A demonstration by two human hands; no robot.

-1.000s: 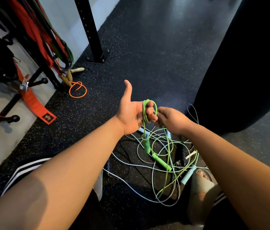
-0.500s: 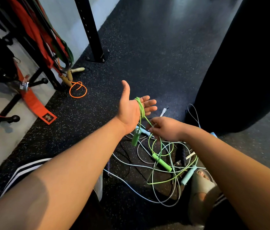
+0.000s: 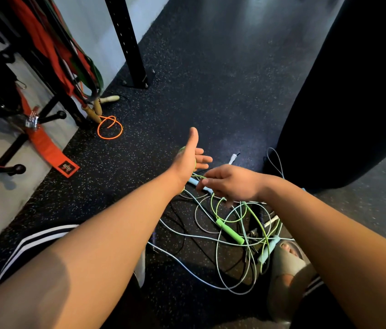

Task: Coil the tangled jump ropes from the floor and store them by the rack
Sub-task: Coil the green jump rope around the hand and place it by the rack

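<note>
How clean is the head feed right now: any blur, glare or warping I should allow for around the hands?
Head view: right hand motion-blurred, its grip on the thin lime-green jump rope unreadable; left hand sharper; wide-angle warping tilts the black steel upright post; soft glare on the speckled black rubber floor at top; large black bag is featureless shadow.

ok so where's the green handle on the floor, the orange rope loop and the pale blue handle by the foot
green handle (image 3: 230, 232): head view, middle of the grip
orange rope loop (image 3: 109, 138): head view, bottom arc of the cord
pale blue handle (image 3: 268, 251): head view, middle of the grip
</note>
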